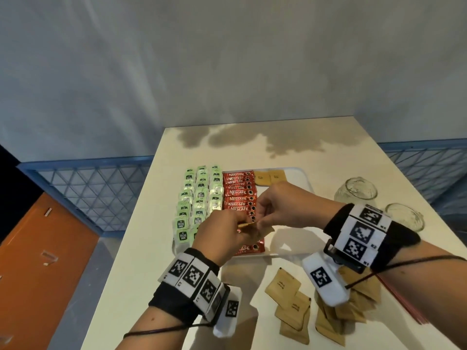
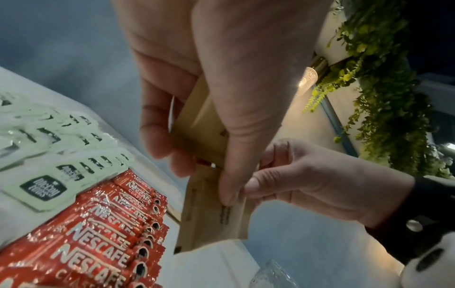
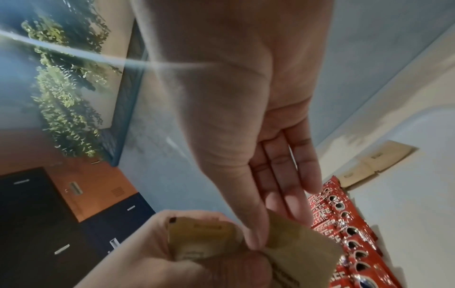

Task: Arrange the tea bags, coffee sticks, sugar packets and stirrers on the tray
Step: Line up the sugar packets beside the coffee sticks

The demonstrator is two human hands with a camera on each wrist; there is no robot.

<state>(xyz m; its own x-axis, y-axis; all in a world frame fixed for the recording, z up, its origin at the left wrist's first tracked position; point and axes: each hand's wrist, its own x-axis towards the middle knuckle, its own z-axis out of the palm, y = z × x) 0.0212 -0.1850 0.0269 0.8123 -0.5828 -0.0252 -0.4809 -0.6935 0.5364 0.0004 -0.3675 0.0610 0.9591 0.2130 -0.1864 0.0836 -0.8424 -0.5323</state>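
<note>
Brown paper sugar packets (image 1: pixel 252 229) sit in both hands above the middle of the tray (image 1: pixel 300 176), at the centre of the head view. The left hand (image 1: pixel 222 236) curls round a small stack of them; in the left wrist view its thumb lies flat on the stack's face and its fingers (image 2: pixel 157 120) wrap behind. The right hand (image 1: pixel 285 205) pinches one packet at its edge between thumb and fingertips (image 3: pixel 278 202), apparently peeling it off the stack.

These packets look light, thin and floppy, with loose contents, so a pinch at a sealed edge or corner should serve best; squeezing the middle may bulge or crease the paper. Smooth paper faces probably slide on one another, so the stack could fan out or slip if the left grip loosens.

On the tray, tea bags (image 1: pixel 199 198) fill the left columns and coffee sticks (image 1: pixel 240 195) the next, with two sugar packets already laid at the upper right. More packets lie loose on the table (image 1: pixel 141 274) at lower right of the head view, beside two glass jars (image 1: pixel 358 190). Red stirrers (image 1: pixel 404 303) seem to lie at the far lower right, mostly hidden.
</note>
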